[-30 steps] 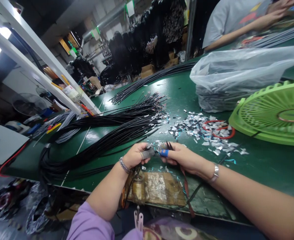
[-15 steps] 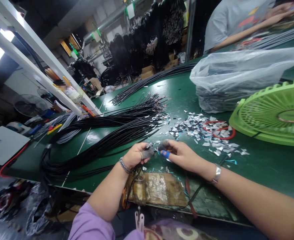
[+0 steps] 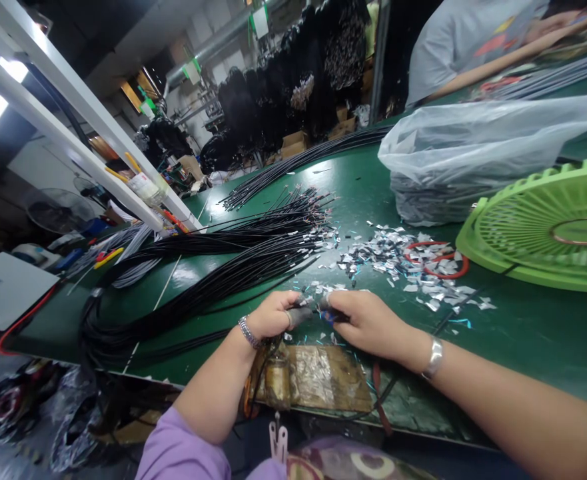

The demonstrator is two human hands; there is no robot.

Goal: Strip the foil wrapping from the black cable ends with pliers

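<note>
In the middle, close to the table's front edge, my left hand (image 3: pixel 277 316) is closed in a pinch on the end of a black cable, its fingertips covered in grey. My right hand (image 3: pixel 368 323) faces it a small gap away, thumb and fingers pressed together; whatever they grip is too small to make out. A blue wrap shows at one right fingertip. Black cables (image 3: pixel 213 280) lie in a thick bundle to the left, their stripped ends fanned out beyond my hands. Silver and white foil scraps (image 3: pixel 388 253) are scattered past my right hand.
A red ring (image 3: pixel 460 267) lies among the scraps. On the right stand a green fan (image 3: pixel 493 267) and a clear plastic bag (image 3: pixel 418 193) of grey cables. A taped cardboard piece (image 3: pixel 330 380) lies at the front edge. Across the table sits a person in grey (image 3: pixel 443 53).
My right hand has turned over, its fingers curling more, and has drawn slightly away from the left. My left hand has shifted only a little.
</note>
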